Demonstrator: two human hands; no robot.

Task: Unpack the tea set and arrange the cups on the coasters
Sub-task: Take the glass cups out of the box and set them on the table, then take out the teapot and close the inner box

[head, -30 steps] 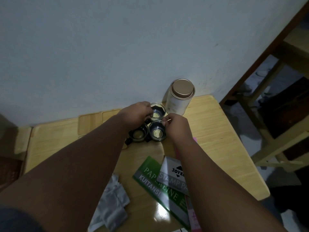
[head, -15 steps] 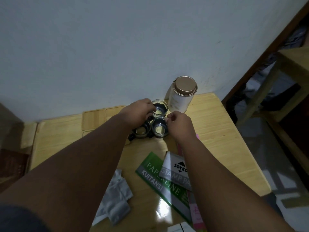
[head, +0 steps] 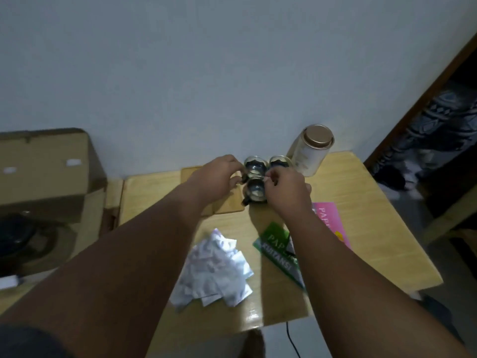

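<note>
Three small glass cups in dark holders stand close together near the wall on the wooden table (head: 374, 228). My left hand (head: 219, 177) curls its fingers round the left side of the back-left cup (head: 254, 166). With thumb and finger, my right hand (head: 286, 188) pinches the rim of the front cup (head: 255, 192). The back-right cup (head: 280, 162) stands untouched beside a tin. Square wooden coasters (head: 191, 171) lie to the left of the cups, and another coaster (head: 229, 206) lies partly under my left wrist. Whether any cup stands on a coaster is hidden by my hands.
A tall tin with a copper lid (head: 312, 151) stands against the wall at the right. Crumpled wrappers (head: 216, 270), a green booklet (head: 277, 250) and a pink booklet (head: 330, 223) lie on the near half. An open cardboard box (head: 44, 171) sits to the left.
The view has swung left, bringing the cardboard box into sight. The cups now stand two at the back and one in front, and both hands stay on them.
</note>
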